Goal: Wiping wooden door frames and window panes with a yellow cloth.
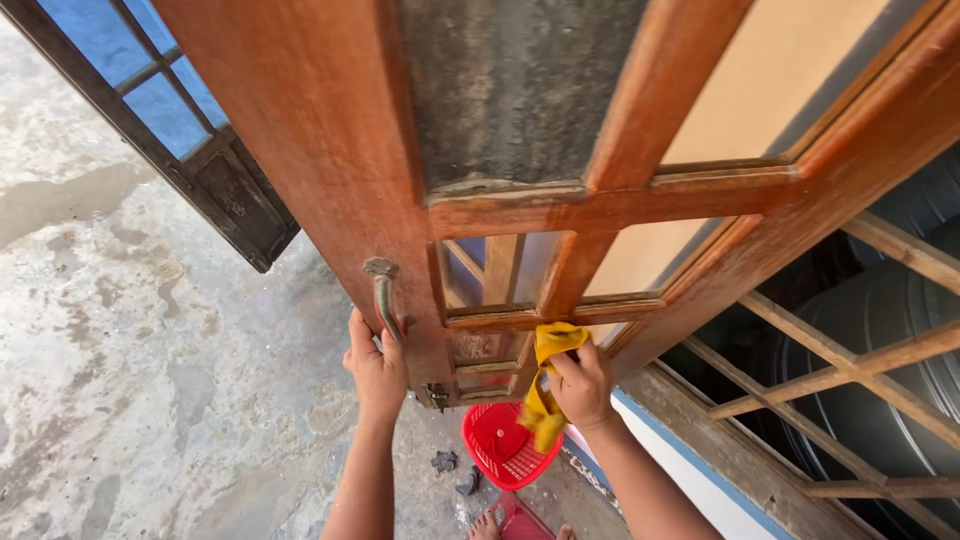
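A reddish-brown wooden window shutter (330, 150) with glass panes swings out in front of me. My left hand (376, 368) grips its edge just below the metal handle (384, 295). My right hand (582, 384) is closed on a yellow cloth (548, 375), pressing it against the lower wooden crossbar (520, 318) of the shutter frame; the cloth's tail hangs down.
A red plastic basket (503, 447) lies on the wet concrete ground (120, 350) below, by my foot (487, 524). A dark-framed shutter with blue panes (170, 110) stands at upper left. The window opening with wooden bars (850, 370) is at right.
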